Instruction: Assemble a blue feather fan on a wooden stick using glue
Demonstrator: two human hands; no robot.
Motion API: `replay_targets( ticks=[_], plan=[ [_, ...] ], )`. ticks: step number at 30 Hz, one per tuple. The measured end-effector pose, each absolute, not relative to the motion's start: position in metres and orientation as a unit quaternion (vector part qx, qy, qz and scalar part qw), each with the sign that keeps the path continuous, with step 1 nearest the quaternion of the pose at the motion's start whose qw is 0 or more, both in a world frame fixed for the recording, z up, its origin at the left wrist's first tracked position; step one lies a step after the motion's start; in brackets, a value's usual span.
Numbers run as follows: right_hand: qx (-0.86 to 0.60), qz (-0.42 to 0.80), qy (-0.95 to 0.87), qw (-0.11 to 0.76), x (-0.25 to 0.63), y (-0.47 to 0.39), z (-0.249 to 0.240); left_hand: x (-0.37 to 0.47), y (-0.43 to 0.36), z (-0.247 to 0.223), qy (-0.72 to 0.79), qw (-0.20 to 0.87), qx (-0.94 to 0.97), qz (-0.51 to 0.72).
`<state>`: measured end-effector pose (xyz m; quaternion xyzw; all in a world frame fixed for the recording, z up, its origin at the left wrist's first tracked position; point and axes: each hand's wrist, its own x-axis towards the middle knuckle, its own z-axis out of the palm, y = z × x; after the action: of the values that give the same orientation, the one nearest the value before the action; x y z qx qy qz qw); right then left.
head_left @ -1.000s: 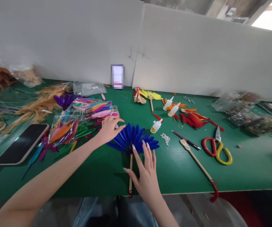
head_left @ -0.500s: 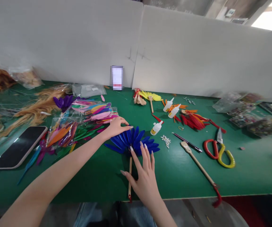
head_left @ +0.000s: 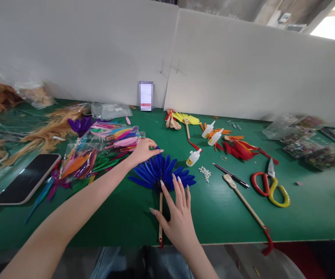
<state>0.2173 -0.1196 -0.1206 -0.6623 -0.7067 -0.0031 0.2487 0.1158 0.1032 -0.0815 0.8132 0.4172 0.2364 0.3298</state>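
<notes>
A fan of deep blue feathers lies spread on the green table, with its thin wooden handle pointing toward me and a red cord at the handle's end. My left hand is at the fan's far edge, thumb and finger pinched on a blue feather's tip. Across the fan's base rests my right hand, fingers stretched apart, with the index fingertip on the spot where feathers meet handle. Small white pieces and a white glue bottle lie right of the fan.
Bagged coloured feathers and a phone lie at left. To the right are tweezers, a bare wooden fan handle and red-and-yellow scissors. A yellow feather fan lies farther back, before a white partition.
My left hand has shifted slightly up and away from the fan's middle, and a blue feather's tip now shows at its fingers. My right hand has stayed in place.
</notes>
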Motion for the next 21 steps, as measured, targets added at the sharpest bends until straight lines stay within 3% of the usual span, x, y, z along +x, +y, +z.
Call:
replay_targets(
  ticks=[5,11,17,21],
  plan=[
    [-0.650,0.013,-0.700,0.296,0.218,-0.123,-0.120,0.107,0.107,-0.056,0.419,0.319,0.806,0.269],
    [-0.659,0.059,-0.561,0.497,0.240,-0.112,-0.091,0.100,0.092,-0.023,0.380,0.292,0.820,0.312],
    [-0.650,0.259,-0.556,0.449,0.250,-0.052,-0.046,0.112,0.074,-0.016,0.366,0.311,0.826,0.296],
    [-0.664,0.262,-0.547,0.438,0.238,-0.032,-0.042,0.110,0.070,-0.013,0.365,0.312,0.823,0.303]
  ],
)
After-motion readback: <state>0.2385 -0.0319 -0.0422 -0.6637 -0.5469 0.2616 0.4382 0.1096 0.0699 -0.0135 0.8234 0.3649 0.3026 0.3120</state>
